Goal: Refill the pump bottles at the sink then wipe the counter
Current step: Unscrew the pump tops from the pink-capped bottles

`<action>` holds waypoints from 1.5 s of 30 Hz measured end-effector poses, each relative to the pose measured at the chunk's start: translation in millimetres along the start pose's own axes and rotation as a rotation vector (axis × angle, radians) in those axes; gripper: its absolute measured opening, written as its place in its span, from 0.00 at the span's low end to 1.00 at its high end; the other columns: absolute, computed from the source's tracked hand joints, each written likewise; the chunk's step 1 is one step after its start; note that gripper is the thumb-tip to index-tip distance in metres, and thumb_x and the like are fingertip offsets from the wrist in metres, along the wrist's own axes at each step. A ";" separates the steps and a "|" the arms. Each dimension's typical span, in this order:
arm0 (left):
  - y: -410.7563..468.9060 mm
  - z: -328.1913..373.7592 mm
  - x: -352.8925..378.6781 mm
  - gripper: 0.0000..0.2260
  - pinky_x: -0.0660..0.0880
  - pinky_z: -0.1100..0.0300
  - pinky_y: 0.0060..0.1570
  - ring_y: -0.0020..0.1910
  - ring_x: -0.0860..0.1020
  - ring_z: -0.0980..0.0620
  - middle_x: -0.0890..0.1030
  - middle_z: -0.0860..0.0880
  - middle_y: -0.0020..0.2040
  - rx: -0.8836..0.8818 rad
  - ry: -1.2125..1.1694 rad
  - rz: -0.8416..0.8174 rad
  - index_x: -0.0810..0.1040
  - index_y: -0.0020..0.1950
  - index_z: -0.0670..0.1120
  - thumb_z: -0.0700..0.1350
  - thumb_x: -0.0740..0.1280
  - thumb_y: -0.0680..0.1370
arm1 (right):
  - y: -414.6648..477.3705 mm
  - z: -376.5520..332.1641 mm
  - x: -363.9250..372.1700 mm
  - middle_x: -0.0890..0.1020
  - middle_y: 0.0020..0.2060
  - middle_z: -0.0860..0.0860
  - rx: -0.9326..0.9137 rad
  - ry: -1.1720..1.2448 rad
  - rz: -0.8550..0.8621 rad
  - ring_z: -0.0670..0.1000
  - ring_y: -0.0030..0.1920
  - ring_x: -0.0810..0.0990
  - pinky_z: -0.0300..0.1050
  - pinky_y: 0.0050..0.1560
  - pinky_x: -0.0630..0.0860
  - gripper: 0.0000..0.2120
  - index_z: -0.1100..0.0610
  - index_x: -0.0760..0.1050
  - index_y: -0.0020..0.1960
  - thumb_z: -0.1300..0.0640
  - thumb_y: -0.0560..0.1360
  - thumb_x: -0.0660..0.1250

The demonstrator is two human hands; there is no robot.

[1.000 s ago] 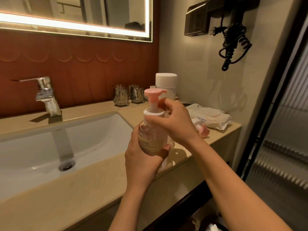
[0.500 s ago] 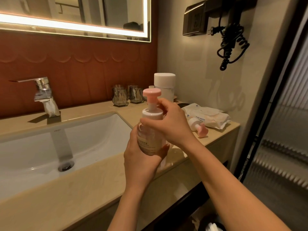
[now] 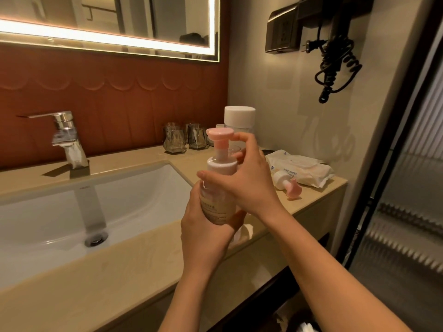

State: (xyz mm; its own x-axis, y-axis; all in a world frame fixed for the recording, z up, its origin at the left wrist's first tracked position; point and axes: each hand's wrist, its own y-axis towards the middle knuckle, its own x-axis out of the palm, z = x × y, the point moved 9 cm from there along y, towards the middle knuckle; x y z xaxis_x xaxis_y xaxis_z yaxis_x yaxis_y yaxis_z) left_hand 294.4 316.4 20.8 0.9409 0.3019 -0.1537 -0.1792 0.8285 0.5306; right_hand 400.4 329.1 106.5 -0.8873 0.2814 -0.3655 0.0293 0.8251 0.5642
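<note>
Clear plastic pump bottle with a pink pump head point(image 3: 215, 200) is held upright above the front edge of the beige stone table point(image 3: 119, 271), just right of the white sink point(image 3: 36, 224). Left hand point(image 3: 203, 233) grips its body to steady it; right hand point(image 3: 247, 178) curls round the white collar, probably to twist it. Its label print is too small to read. A white wipes pack point(image 3: 304, 168) behind reads "PURE WATER".
</note>
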 end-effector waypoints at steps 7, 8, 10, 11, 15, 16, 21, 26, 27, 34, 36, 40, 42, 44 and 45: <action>-1.3 1.2 -1.6 0.33 0.75 0.63 0.51 0.54 0.74 0.65 0.74 0.67 0.54 0.028 0.004 -0.001 0.61 0.58 0.73 0.62 0.76 0.60 | 7.1 -11.5 -14.1 0.76 0.50 0.45 -0.069 0.179 0.015 0.41 0.48 0.75 0.31 0.43 0.74 0.33 0.47 0.65 0.67 0.54 0.67 0.76; -1.5 1.2 -2.5 0.34 0.75 0.63 0.51 0.55 0.74 0.65 0.74 0.67 0.56 0.034 0.006 0.004 0.61 0.60 0.73 0.64 0.74 0.60 | 9.8 -14.2 -17.0 0.76 0.52 0.47 -0.079 0.192 0.034 0.43 0.49 0.75 0.34 0.44 0.75 0.33 0.48 0.65 0.68 0.53 0.67 0.76; -2.1 1.0 -3.4 0.36 0.75 0.64 0.52 0.56 0.73 0.65 0.73 0.67 0.57 0.038 0.012 0.012 0.60 0.63 0.70 0.65 0.73 0.60 | 15.3 -19.7 -22.3 0.77 0.54 0.50 -0.096 0.227 0.069 0.47 0.50 0.77 0.43 0.47 0.78 0.33 0.48 0.65 0.69 0.51 0.68 0.75; -2.1 0.9 -3.4 0.37 0.75 0.64 0.52 0.56 0.73 0.65 0.73 0.67 0.57 0.040 0.014 0.012 0.61 0.64 0.69 0.64 0.74 0.60 | 18.5 -22.4 -25.6 0.77 0.54 0.51 -0.105 0.255 0.088 0.49 0.51 0.77 0.47 0.48 0.79 0.33 0.48 0.65 0.69 0.51 0.68 0.75; -1.8 0.8 -3.9 0.36 0.74 0.67 0.50 0.56 0.74 0.64 0.73 0.66 0.56 0.054 0.018 0.017 0.62 0.65 0.67 0.58 0.76 0.62 | 29.3 -35.7 -44.8 0.76 0.58 0.54 -0.154 0.351 0.203 0.51 0.54 0.78 0.42 0.47 0.80 0.32 0.49 0.62 0.71 0.50 0.71 0.72; -1.7 0.8 -3.9 0.36 0.73 0.68 0.49 0.56 0.74 0.64 0.73 0.66 0.57 0.053 0.015 0.019 0.62 0.65 0.66 0.58 0.76 0.62 | 32.0 -37.5 -49.3 0.76 0.57 0.53 -0.154 0.378 0.229 0.50 0.53 0.78 0.42 0.46 0.80 0.32 0.50 0.61 0.71 0.51 0.72 0.71; -1.4 0.6 -4.9 0.35 0.73 0.68 0.50 0.55 0.72 0.69 0.73 0.68 0.55 0.032 0.000 0.027 0.61 0.62 0.71 0.66 0.72 0.58 | 46.2 -38.4 -71.3 0.75 0.54 0.45 -0.133 0.545 0.341 0.40 0.48 0.80 0.38 0.45 0.79 0.29 0.52 0.60 0.71 0.55 0.75 0.68; -1.8 0.0 -3.0 0.36 0.73 0.67 0.50 0.56 0.72 0.66 0.72 0.69 0.55 0.037 0.000 0.012 0.61 0.63 0.69 0.60 0.77 0.61 | 59.0 -17.5 -88.4 0.75 0.59 0.47 0.007 0.737 0.449 0.41 0.54 0.77 0.34 0.45 0.75 0.28 0.50 0.63 0.70 0.51 0.73 0.69; -1.6 0.0 -2.9 0.36 0.73 0.67 0.51 0.56 0.72 0.65 0.71 0.69 0.55 0.039 0.003 0.013 0.61 0.63 0.69 0.60 0.76 0.62 | 60.3 -11.3 -92.6 0.74 0.61 0.48 0.041 0.760 0.489 0.44 0.57 0.76 0.36 0.50 0.74 0.29 0.50 0.64 0.70 0.50 0.73 0.70; -0.8 0.1 -2.3 0.39 0.75 0.63 0.54 0.58 0.72 0.61 0.70 0.69 0.56 0.041 0.013 0.016 0.61 0.66 0.65 0.66 0.72 0.58 | 63.1 26.7 -117.1 0.76 0.61 0.49 0.205 0.907 0.677 0.50 0.61 0.72 0.45 0.62 0.67 0.26 0.52 0.69 0.66 0.47 0.71 0.71; -0.8 -0.2 -1.3 0.39 0.75 0.62 0.54 0.59 0.72 0.61 0.70 0.69 0.56 0.040 0.015 0.013 0.61 0.67 0.65 0.64 0.73 0.59 | 63.3 36.7 -121.1 0.76 0.59 0.50 0.257 0.949 0.716 0.49 0.59 0.73 0.45 0.62 0.68 0.27 0.53 0.69 0.65 0.48 0.70 0.72; -1.2 -0.5 -1.7 0.38 0.74 0.66 0.52 0.56 0.71 0.66 0.70 0.70 0.56 0.040 -0.004 0.014 0.61 0.66 0.65 0.62 0.74 0.60 | 58.8 54.4 -127.7 0.76 0.59 0.50 0.333 0.936 0.783 0.48 0.54 0.74 0.41 0.52 0.69 0.27 0.52 0.68 0.66 0.51 0.70 0.73; -1.3 0.5 -2.1 0.38 0.71 0.70 0.49 0.54 0.70 0.71 0.70 0.71 0.55 0.038 -0.012 0.015 0.61 0.65 0.66 0.64 0.73 0.59 | 55.2 62.2 -129.5 0.76 0.59 0.50 0.334 0.902 0.805 0.46 0.54 0.74 0.40 0.51 0.70 0.26 0.52 0.67 0.65 0.52 0.70 0.73; -1.5 1.8 -2.2 0.37 0.70 0.71 0.48 0.53 0.69 0.72 0.69 0.71 0.54 0.035 -0.013 0.014 0.60 0.65 0.67 0.64 0.72 0.59 | 50.1 69.0 -131.0 0.75 0.59 0.49 0.328 0.874 0.835 0.46 0.56 0.75 0.39 0.54 0.72 0.27 0.52 0.67 0.65 0.53 0.70 0.73; -1.6 2.4 -2.3 0.38 0.70 0.71 0.48 0.53 0.70 0.72 0.69 0.71 0.54 0.034 -0.014 0.014 0.60 0.65 0.66 0.65 0.71 0.58 | 47.6 71.5 -132.4 0.75 0.58 0.48 0.315 0.874 0.854 0.46 0.55 0.76 0.36 0.52 0.73 0.27 0.51 0.66 0.66 0.54 0.70 0.73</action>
State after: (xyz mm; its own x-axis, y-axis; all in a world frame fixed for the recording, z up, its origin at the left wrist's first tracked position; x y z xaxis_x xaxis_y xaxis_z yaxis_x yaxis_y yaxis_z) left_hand 293.3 313.2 22.3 0.9424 0.3065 -0.1343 -0.1826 0.8074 0.5610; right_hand 552.2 366.1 128.8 -0.5355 0.4635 0.7060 0.7437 0.6549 0.1342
